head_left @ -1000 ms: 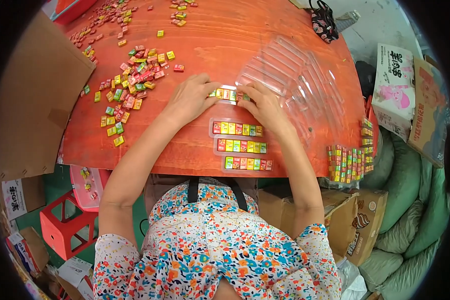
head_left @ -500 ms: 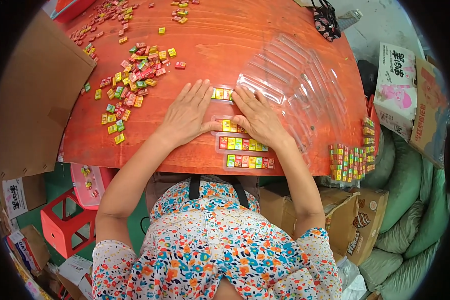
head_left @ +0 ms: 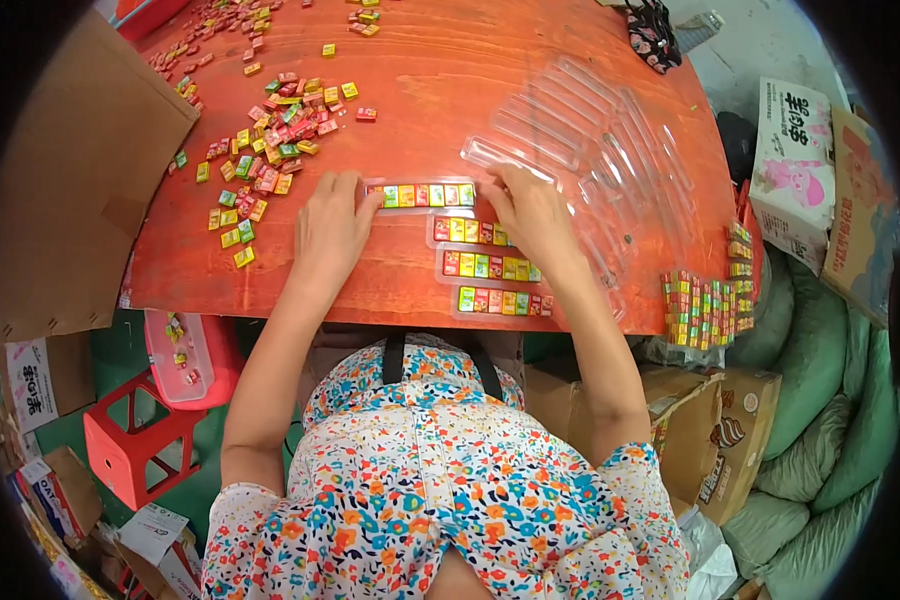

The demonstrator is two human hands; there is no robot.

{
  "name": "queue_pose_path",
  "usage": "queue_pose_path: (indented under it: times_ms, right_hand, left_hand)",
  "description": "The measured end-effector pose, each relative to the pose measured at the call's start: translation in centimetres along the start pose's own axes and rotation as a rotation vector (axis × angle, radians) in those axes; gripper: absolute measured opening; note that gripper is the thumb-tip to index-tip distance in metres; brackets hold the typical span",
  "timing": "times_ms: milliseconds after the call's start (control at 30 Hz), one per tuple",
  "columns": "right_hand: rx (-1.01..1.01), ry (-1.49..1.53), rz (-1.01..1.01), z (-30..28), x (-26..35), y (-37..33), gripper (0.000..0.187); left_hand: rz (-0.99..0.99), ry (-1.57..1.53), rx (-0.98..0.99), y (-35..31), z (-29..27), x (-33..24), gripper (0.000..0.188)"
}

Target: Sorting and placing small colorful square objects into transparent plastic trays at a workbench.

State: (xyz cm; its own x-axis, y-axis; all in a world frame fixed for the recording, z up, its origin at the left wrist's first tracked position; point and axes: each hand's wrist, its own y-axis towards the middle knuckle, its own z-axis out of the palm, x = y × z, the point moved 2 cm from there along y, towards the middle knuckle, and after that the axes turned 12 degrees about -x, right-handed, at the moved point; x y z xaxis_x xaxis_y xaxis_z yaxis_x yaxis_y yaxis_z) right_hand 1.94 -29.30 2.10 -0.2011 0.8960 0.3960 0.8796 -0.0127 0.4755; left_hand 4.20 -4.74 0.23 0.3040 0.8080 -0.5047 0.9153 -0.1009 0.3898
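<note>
Several clear plastic trays filled with rows of small colourful boxes lie one behind another near the table's front edge. My left hand (head_left: 328, 222) has its curled fingers and thumb at the left end of the farthest filled tray (head_left: 422, 195). At that tray's opposite end, my right hand (head_left: 532, 212) grips with bent fingers. Closer to me are a second filled tray (head_left: 470, 232), partly under my right hand, a third filled tray (head_left: 490, 266) and the nearest filled tray (head_left: 505, 301).
Loose small boxes (head_left: 288, 125) are heaped at the left, beside a big cardboard box (head_left: 70, 190). Empty clear trays (head_left: 540, 130) spread over the right of the red table (head_left: 410, 110). Stacked small boxes (head_left: 700, 310) stand at the right edge. A red stool (head_left: 120, 460) is below left.
My hands have gone from lying flat over the trays to curling at the farthest tray's two ends. My left hand shifted left, uncovering that tray's full row of boxes.
</note>
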Motion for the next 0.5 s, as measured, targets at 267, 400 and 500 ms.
queue_pose_path:
  times_ms: [267,400,500]
  right_hand:
    - [0.013,0.268,0.247,1.0,-0.4,1.0,0.035]
    - [0.006,0.550,0.452,-2.4,-2.1,-1.3,0.031]
    - [0.037,0.477,0.598,-3.8,-4.0,-4.5,0.030]
  left_hand:
    - [-0.427,-0.619,0.045,2.2,0.4,0.0,0.030]
    - [-0.448,-0.943,0.053,0.9,0.0,-3.3,0.028]
    - [-0.417,-0.910,0.192,-0.3,1.9,-4.5,0.026]
